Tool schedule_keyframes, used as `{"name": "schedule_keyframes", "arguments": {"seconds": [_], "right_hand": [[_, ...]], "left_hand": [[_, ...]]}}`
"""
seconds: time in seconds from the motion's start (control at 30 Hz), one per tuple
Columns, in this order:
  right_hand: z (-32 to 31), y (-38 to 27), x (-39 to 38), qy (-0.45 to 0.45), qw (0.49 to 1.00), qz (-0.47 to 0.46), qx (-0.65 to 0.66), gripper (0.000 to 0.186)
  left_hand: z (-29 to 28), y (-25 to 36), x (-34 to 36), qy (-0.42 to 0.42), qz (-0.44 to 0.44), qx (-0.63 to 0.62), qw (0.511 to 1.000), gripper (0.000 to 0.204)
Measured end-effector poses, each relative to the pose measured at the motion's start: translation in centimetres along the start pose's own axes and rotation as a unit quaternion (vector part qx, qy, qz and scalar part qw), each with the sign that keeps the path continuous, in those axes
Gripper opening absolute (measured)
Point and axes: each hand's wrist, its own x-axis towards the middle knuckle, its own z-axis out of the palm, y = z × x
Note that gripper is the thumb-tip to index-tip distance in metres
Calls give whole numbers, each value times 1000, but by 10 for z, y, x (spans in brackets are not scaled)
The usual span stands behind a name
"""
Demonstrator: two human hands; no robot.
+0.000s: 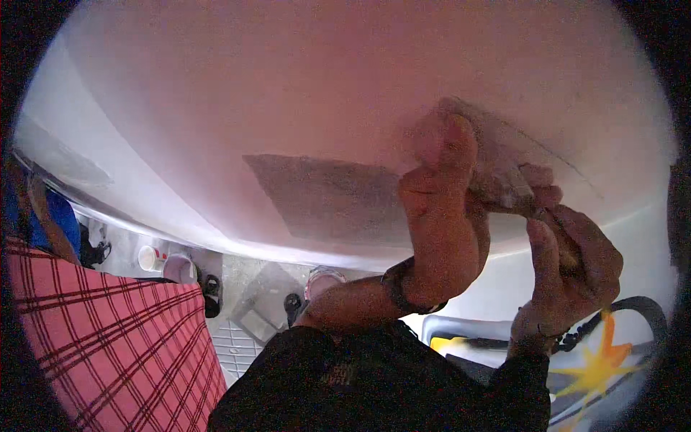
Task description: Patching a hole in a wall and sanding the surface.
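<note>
A large curved pinkish-white surface (pixel 302 79) fills the upper view, with a dull grey rectangular patch (pixel 317 198) on it. My left hand (pixel 439 187), a dark band on its wrist, is closed on a flat greyish pad (pixel 500 162) pressed against that surface; the pad's exact kind is unclear. My right hand (pixel 565 266) reaches up from the lower right, fingers closed at the pad's near end. A thin dark line shows on the surface just beyond the pad.
At lower left are a person in pink plaid (pixel 108 324) and another in blue (pixel 57 223). Buckets (pixel 180 266) and dark sandals (pixel 211 295) sit on the grey floor (pixel 252 313). A panel with a yellow-orange star (pixel 601 356) is at lower right.
</note>
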Motion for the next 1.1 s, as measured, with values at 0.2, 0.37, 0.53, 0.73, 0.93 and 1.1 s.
{"name": "schedule_keyframes", "arguments": {"seconds": [0.2, 0.37, 0.53, 0.73, 0.93, 1.1], "right_hand": [[2, -5, 0, -16, 999, 19, 31, 23], [-4, -8, -11, 6, 992, 47, -114, 22], [8, -11, -5, 9, 999, -16, -33, 29], [-1, -17, 1, -47, 995, 56, -68, 22], [-12, -14, -1, 3, 999, 34, -6, 23], [-2, -21, 3, -18, 999, 25, 37, 22]], "left_hand": [[-1, 3, 3, -9, 26, -42, 999, 37], [5, 7, -4, 7, -12, 0, 1000, 37], [-7, 21, 0, -44, 26, -5, 999, 31], [1, 11, 0, 28, 4, 15, 999, 33], [17, 9, -5, 18, -12, -3, 1000, 35], [10, 16, -8, -10, 8, 16, 1000, 37]]}}
